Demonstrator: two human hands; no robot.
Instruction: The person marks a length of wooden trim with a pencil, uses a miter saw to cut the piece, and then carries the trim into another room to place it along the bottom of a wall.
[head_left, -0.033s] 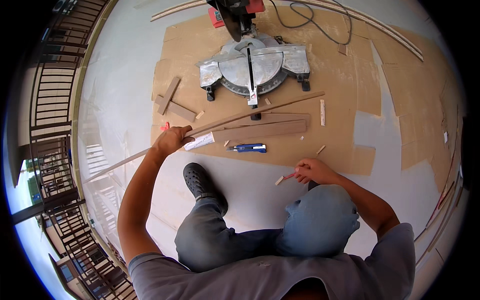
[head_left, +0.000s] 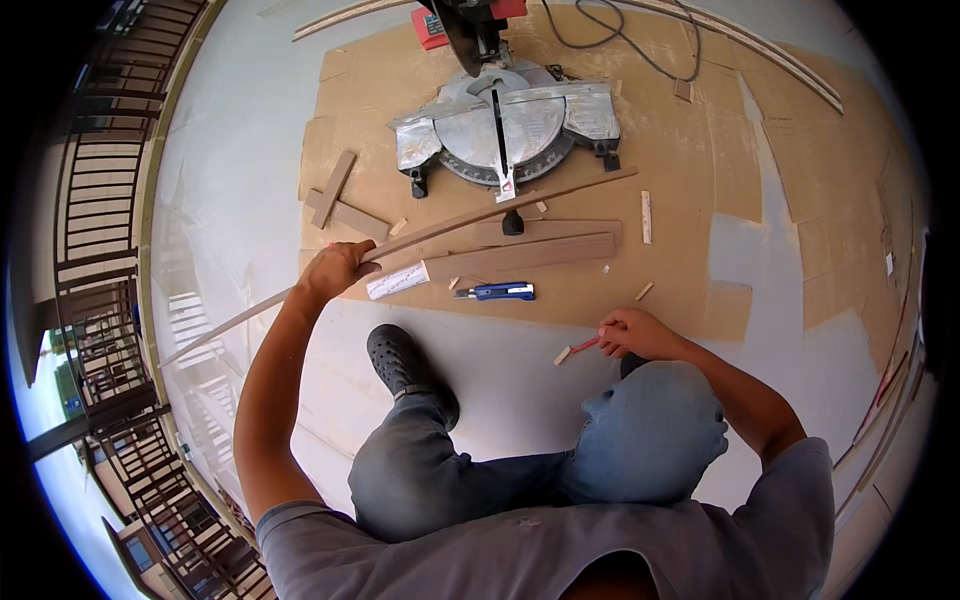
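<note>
My left hand [head_left: 338,270] is closed round a long, thin wooden strip [head_left: 450,223], which slants across in front of the saw and reaches down to the left. Low on the right, beside my knee, my right hand [head_left: 636,335] grips a small red-handled brush [head_left: 584,347]; a pale end shows at its tip. Brown planks [head_left: 540,255] lie on the cardboard below the strip, beside a white printed piece [head_left: 397,281]. Near them rests a blue utility knife [head_left: 497,292].
A miter saw [head_left: 500,130] stands on cardboard sheets [head_left: 680,140] ahead. Two short boards [head_left: 338,200] lie crossed at its left, with small offcuts [head_left: 645,217] scattered around. A cord [head_left: 640,50] curls behind. Railings [head_left: 100,200] run along the left side.
My left hand and the wooden strip have shifted slightly up and to the left. My right hand keeps its grip on the brush, almost in the same place.
</note>
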